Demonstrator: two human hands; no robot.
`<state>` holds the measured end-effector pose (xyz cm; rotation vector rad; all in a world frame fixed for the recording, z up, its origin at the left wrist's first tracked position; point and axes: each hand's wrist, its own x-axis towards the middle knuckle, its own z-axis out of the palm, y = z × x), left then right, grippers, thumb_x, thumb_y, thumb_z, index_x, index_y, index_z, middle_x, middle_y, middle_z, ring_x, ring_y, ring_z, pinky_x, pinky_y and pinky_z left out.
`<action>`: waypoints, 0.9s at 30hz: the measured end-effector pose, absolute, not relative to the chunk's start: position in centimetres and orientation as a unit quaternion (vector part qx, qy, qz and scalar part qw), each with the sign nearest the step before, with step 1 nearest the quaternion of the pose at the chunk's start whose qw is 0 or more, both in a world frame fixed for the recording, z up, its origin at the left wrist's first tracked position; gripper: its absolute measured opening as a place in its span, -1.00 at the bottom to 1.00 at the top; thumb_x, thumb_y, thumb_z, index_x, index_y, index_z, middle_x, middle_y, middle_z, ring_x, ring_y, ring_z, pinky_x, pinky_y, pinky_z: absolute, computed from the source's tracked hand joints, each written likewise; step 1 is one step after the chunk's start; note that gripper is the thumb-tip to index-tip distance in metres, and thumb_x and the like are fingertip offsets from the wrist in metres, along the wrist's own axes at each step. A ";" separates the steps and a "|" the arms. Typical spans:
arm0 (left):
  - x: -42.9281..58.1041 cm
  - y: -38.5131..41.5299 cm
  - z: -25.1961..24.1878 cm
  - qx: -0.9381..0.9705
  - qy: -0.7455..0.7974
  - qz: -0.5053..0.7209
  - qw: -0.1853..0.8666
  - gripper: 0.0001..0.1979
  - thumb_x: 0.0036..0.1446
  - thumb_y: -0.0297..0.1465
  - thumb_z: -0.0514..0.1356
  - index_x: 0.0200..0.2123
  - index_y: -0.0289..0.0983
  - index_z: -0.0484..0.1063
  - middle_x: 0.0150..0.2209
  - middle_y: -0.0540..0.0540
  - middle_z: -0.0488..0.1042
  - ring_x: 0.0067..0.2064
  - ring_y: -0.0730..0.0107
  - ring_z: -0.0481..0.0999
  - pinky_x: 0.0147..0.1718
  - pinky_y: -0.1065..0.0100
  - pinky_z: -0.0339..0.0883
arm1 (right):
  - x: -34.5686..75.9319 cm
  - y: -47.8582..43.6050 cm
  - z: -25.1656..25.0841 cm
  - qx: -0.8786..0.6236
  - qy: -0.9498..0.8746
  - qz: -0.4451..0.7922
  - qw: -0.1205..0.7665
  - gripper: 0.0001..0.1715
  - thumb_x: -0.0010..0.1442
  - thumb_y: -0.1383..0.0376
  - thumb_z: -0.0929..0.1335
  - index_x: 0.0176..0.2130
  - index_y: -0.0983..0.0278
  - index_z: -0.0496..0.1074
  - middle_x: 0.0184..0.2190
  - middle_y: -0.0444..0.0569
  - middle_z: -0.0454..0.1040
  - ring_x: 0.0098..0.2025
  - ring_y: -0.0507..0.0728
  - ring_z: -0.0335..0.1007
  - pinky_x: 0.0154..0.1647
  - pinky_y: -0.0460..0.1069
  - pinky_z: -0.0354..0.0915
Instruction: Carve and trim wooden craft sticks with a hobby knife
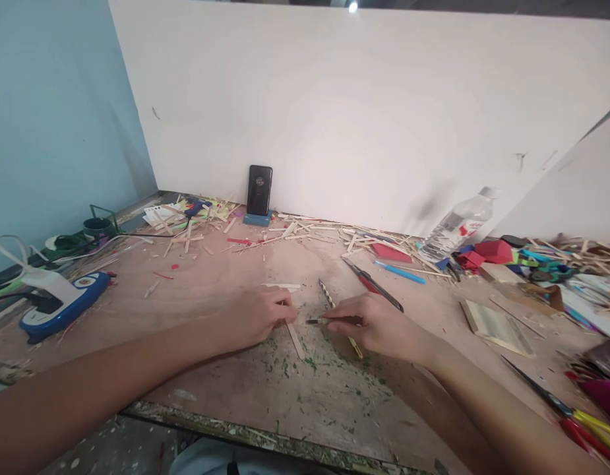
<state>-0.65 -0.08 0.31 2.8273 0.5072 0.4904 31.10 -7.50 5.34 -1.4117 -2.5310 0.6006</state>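
Note:
My left hand [258, 316] rests on the wooden table [295, 389], fingers curled and pressing down on a flat wooden stick [296, 342] that runs toward me. My right hand [374, 324] is closed around a small dark-tipped cutting tool [314, 321] whose point lies right beside the stick. A striped pencil-like rod [328, 294] lies just beyond the two hands and passes under my right hand. Another short wooden stick [282, 286] lies beyond my left hand.
A red-handled pair of scissors [371, 284] and a blue pen [399, 272] lie behind my right hand. A phone [260, 190] leans on the white wall, a water bottle [457, 225] lies at right, a blue-white device [62, 300] sits left. Stick scraps litter the back.

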 end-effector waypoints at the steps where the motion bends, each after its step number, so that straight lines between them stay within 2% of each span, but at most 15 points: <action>1: -0.8 -0.2 0.6 0.962 0.178 0.170 0.114 -0.75 0.61 -0.22 0.39 0.16 -0.25 0.64 0.14 -0.17 0.68 0.10 0.15 0.73 0.15 0.01 0.71 | 31.0 -7.5 5.4 -0.473 -0.852 0.209 0.087 -0.67 0.62 0.04 0.49 0.16 0.21 0.64 0.06 0.02 0.71 -0.04 0.19 0.69 0.05 0.19 0.68; 3: -1.1 -0.4 1.3 0.960 0.187 0.174 0.114 -0.74 0.61 -0.20 0.39 0.15 -0.25 0.65 0.15 -0.17 0.69 0.15 0.11 0.72 0.22 -0.05 0.67 | 30.9 -7.5 5.4 -0.473 -0.850 0.215 0.085 -0.67 0.63 0.03 0.49 0.15 0.21 0.64 0.04 0.01 0.71 -0.05 0.19 0.69 0.05 0.19 0.68; 5: -1.3 -0.6 1.8 0.959 0.191 0.177 0.113 -0.66 0.58 -0.09 0.42 0.11 -0.24 0.68 0.15 -0.18 0.71 0.17 0.07 0.71 0.28 -0.11 0.61 | 30.8 -7.5 5.5 -0.473 -0.849 0.217 0.088 -0.67 0.63 0.03 0.48 0.13 0.21 0.65 0.04 0.01 0.71 -0.05 0.19 0.69 0.05 0.19 0.67; 8: -1.1 -1.0 1.9 0.959 0.194 0.177 0.109 -0.47 0.44 0.15 0.48 0.01 -0.22 0.76 0.11 -0.18 0.74 0.15 -0.01 0.73 0.30 -0.09 0.55 | 30.5 -7.8 5.6 -0.471 -0.850 0.218 0.095 -0.68 0.63 0.03 0.49 0.11 0.21 0.65 0.03 0.01 0.71 -0.04 0.19 0.69 0.06 0.20 0.67; 10: -0.8 -1.3 1.6 0.960 0.193 0.175 0.104 -0.42 0.40 0.22 0.48 -0.01 -0.21 0.79 0.09 -0.17 0.76 0.13 -0.04 0.75 0.31 -0.06 0.52 | 30.3 -8.0 5.7 -0.468 -0.851 0.218 0.097 -0.68 0.63 0.04 0.49 0.12 0.22 0.65 0.03 0.01 0.71 -0.05 0.19 0.69 0.05 0.20 0.67; 14: -0.4 -1.6 1.1 0.963 0.187 0.171 0.098 -0.38 0.42 0.23 0.45 0.06 -0.22 0.78 0.20 -0.20 0.77 0.21 -0.07 0.76 0.36 -0.01 0.52 | 29.9 -8.4 5.7 -0.462 -0.854 0.219 0.096 -0.68 0.63 0.04 0.48 0.14 0.21 0.65 0.01 0.00 0.71 -0.08 0.18 0.68 0.03 0.18 0.67; 18: -0.3 -1.5 1.2 0.960 0.199 0.174 0.088 -0.22 0.39 0.27 0.45 0.26 -0.29 0.71 0.33 -0.32 0.70 0.34 -0.19 0.70 0.37 -0.02 0.54 | 29.7 -8.5 5.5 -0.459 -0.856 0.218 0.098 -0.68 0.63 0.05 0.48 0.13 0.22 0.64 -0.02 -0.01 0.70 -0.10 0.17 0.68 0.01 0.17 0.67; 20: -0.3 -1.6 1.3 0.958 0.209 0.176 0.084 -0.23 0.39 0.29 0.44 0.21 -0.29 0.73 0.30 -0.32 0.72 0.31 -0.23 0.71 0.36 -0.09 0.54 | 29.7 -8.5 5.4 -0.458 -0.856 0.219 0.098 -0.68 0.63 0.05 0.48 0.13 0.22 0.64 -0.02 -0.01 0.70 -0.11 0.16 0.68 0.00 0.17 0.67; 23: -0.2 -1.8 1.2 0.958 0.213 0.173 0.083 -0.30 0.38 0.30 0.44 0.06 -0.26 0.76 0.17 -0.26 0.76 0.18 -0.18 0.76 0.29 -0.11 0.57 | 29.5 -8.5 5.3 -0.454 -0.858 0.220 0.100 -0.68 0.63 0.05 0.48 0.16 0.22 0.64 0.00 0.00 0.71 -0.09 0.17 0.69 0.02 0.18 0.68; 27: -0.2 -2.1 1.0 0.963 0.194 0.167 0.088 -0.33 0.40 0.25 0.46 0.08 -0.27 0.75 0.19 -0.25 0.76 0.20 -0.15 0.76 0.35 -0.11 0.53 | 29.4 -8.6 5.3 -0.446 -0.861 0.221 0.101 -0.68 0.63 0.07 0.49 0.18 0.21 0.64 0.03 0.01 0.71 -0.06 0.18 0.70 0.04 0.19 0.68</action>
